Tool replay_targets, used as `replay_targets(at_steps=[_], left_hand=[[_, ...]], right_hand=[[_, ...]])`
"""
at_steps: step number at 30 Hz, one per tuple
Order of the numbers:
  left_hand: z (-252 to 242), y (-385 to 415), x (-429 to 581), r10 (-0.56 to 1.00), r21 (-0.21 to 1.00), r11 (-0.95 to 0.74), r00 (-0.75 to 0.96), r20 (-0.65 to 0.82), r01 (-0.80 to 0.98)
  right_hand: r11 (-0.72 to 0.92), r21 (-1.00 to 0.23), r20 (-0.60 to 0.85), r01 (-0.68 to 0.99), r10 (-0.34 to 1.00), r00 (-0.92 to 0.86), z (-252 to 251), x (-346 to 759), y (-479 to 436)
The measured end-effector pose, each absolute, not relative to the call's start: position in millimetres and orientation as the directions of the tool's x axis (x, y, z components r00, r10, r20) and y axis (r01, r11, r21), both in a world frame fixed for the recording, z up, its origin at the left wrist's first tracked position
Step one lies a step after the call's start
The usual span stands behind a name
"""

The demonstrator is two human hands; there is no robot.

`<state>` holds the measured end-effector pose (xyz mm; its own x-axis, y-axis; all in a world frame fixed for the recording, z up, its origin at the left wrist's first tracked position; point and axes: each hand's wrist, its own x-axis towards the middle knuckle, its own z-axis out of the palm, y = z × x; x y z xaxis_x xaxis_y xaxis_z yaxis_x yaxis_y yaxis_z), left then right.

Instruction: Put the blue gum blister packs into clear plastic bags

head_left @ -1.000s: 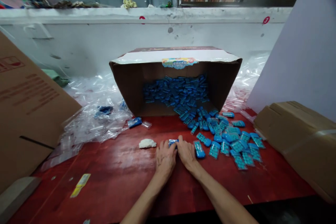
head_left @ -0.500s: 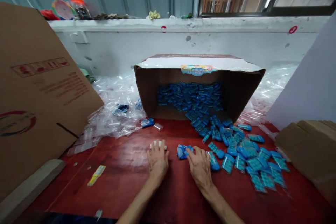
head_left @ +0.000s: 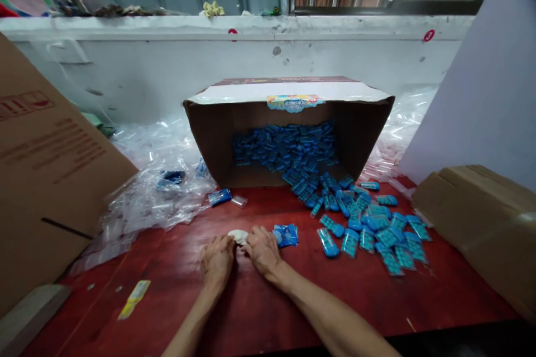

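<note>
Both hands meet over the red table point(head_left: 176, 290). Between their fingertips lies a small, soft-looking white piece point(head_left: 238, 236), whose kind I cannot make out. My left hand point(head_left: 218, 259) pinches its left end with bent fingers. From the other side, my right hand point(head_left: 262, 251) grips the right end, its fingers curled and partly hidden. Close by my right hand rest small blue printed packets point(head_left: 287, 235), overlapping one another. Farther right is a spread of clear packs with blue caps and blue-green contents point(head_left: 349, 242).
A cardboard box point(head_left: 377, 139) lies on its side, with many blue packs spilling out. Clear plastic sleeves point(head_left: 151, 150) are heaped to its left. Big cartons stand left point(head_left: 50, 178) and right point(head_left: 469, 223). A yellow-white strip point(head_left: 134, 299) lies front left.
My right hand has left the blue packets and moved left to the white piece. My left hand, earlier flat over that piece, has curled its fingers at its edge. The view has shifted right.
</note>
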<state>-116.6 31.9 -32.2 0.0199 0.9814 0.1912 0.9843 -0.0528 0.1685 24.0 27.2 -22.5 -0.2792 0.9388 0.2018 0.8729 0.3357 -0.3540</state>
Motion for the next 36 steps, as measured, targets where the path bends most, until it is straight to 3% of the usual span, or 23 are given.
replay_targets(at_steps=[3,6,12,17,21,25,28,30,33,36], left_hand=[[-22,24,-103,0.973,0.162,-0.02,-0.018,0.229,0.987],[-18,20,-68,0.953,0.21,-0.119,0.052,0.298,0.97],[-39,35,-9,0.974,0.372,-0.207,0.156,0.163,0.905],[-43,37,-8,0.978,0.473,-0.177,0.1,0.183,0.863],[-31,31,-8,0.968,0.678,-0.145,-0.038,0.247,0.721],[-16,19,-5,0.999,0.932,0.016,0.033,-0.03,0.361],[-10,6,-2,0.976,0.979,0.187,0.094,-0.194,0.081],[-10,-2,-1,0.963,0.964,0.257,0.102,-0.25,-0.067],[-16,-10,0,0.946,0.941,0.315,0.12,-0.301,-0.126],[-28,-13,0,0.948,0.945,0.317,0.063,-0.312,-0.083]], right_hand=[[0.318,-0.422,0.269,0.849,0.938,-0.218,-15,66,14],[0.244,-0.392,0.249,0.887,0.956,-0.153,-17,111,14],[0.17,-0.361,0.233,0.917,0.969,-0.087,-41,131,21],[0.146,-0.381,0.283,0.913,0.959,-0.035,-38,123,17],[0.199,-0.426,0.414,0.883,0.91,-0.006,-23,125,3],[0.276,-0.56,0.507,0.781,0.86,0.06,-17,123,-16],[0.237,-0.807,0.402,0.54,0.891,0.21,-22,121,-21],[0.122,-0.955,0.195,0.272,0.945,0.263,-27,120,-20],[-0.032,-0.999,-0.026,0.031,0.984,0.175,-34,120,-16],[-0.049,-0.997,-0.039,0.053,0.983,0.179,-35,119,-19]])
